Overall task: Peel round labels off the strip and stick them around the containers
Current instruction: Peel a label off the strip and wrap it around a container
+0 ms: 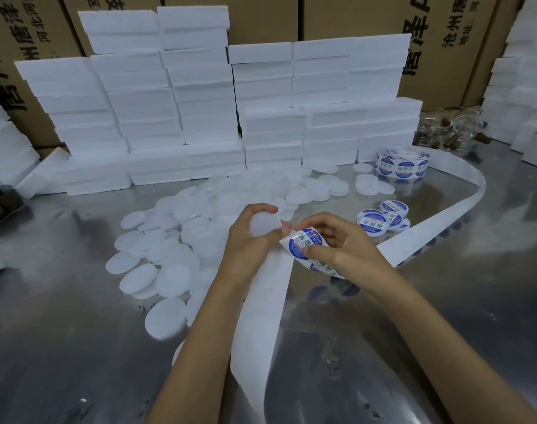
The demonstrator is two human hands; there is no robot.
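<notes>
My left hand [248, 237] grips a round white container [262, 224] above the steel table. My right hand [340, 246] pinches a blue-and-white round label [302, 244] that is half lifted off the white backing strip [261, 307]. The empty strip hangs down between my forearms toward the table's near edge. The strip also loops right and back to a label roll [403, 162] at the rear right. A pile of plain white containers [181, 237] lies left of my hands. Three labelled containers [383, 217] sit to the right of my right hand.
Stacks of white foam boxes [218, 108] line the back of the steel table [77, 347], with cardboard cartons behind them. More foam boxes stand at the far right [524, 71] and far left. A clear bag of brown items [447, 130] lies at the rear right.
</notes>
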